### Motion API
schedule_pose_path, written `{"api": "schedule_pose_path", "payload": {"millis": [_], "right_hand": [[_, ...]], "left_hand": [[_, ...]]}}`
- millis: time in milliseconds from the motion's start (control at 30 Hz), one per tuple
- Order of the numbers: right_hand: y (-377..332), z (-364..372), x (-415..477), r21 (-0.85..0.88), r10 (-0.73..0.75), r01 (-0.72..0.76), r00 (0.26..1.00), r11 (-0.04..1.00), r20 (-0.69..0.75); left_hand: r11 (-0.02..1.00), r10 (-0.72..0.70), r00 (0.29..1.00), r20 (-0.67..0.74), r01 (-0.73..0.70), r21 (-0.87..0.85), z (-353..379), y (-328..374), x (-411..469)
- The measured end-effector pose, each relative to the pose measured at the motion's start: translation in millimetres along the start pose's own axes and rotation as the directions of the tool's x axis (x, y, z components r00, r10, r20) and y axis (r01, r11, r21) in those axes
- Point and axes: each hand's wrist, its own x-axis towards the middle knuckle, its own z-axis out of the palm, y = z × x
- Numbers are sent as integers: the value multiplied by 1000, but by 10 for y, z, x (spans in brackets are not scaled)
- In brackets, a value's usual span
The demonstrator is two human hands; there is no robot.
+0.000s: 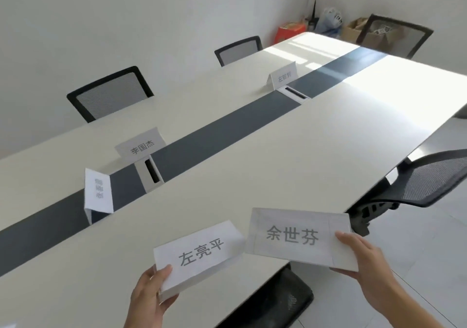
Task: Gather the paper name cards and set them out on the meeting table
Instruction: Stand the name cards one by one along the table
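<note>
A: Hands?

B: Left hand [149, 294] pinches a folded white paper name card [199, 254] at its lower-left corner, with the thumb on the printed face and the fingers beneath. Right hand [364, 259] grips a second card [298, 236], which is flatter, by its right edge in the same way.

A: Position?

B: Both are held above the near edge of the smooth off-white counter [278, 163], inner corners just beside each other.

A: Already set out?

B: Nearest standing card [99, 191], middle standing card [141, 145] and far standing card [283, 76] are tent-folded along the dark centre strip [214, 135]. A black mesh chair [111, 92] stands beyond.
</note>
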Motion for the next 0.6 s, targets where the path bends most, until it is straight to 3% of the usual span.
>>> {"api": "schedule_pose_path", "payload": {"millis": [200, 467, 600], "right_hand": [[-303, 237, 302, 7, -26, 26, 999, 1000, -36], [-352, 637, 590, -138, 65, -61, 998, 988, 25], [-347, 893, 848, -193, 100, -87, 993, 977, 61]], "left_hand": [[990, -37, 992, 118, 20, 138, 202, 343, 809], [996, 20, 997, 78, -27, 85, 123, 701, 1634], [986, 69, 995, 74, -79, 147, 37, 729, 1902]]}}
